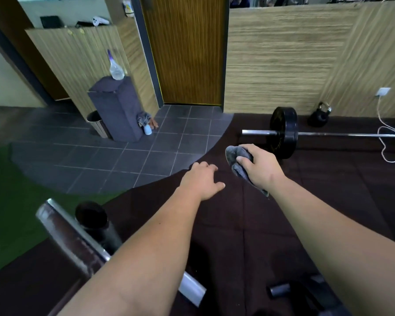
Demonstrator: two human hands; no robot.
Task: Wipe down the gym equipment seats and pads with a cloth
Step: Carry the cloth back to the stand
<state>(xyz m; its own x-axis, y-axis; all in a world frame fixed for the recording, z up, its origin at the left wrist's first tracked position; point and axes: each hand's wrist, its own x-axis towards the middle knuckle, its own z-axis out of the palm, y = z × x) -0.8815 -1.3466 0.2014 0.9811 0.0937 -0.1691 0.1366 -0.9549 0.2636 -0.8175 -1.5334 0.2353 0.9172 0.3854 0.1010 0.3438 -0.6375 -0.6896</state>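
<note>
My right hand (259, 166) grips a crumpled grey cloth (237, 159), held in the air over the dark rubber floor. My left hand (201, 180) hovers just to its left, fingers loosely spread and holding nothing. At the lower left a piece of gym equipment shows a metal frame bar (78, 240) and a dark round pad end (91, 215); my left forearm crosses over it. Neither hand touches the equipment.
A barbell (342, 134) with a black plate (283, 132) lies on the mat ahead, a kettlebell (318, 116) and white cable (390, 142) behind it. A grey padded block (116, 110) carries a spray bottle (115, 67); a bin, another cloth and a small bottle (148, 129) stand beside it.
</note>
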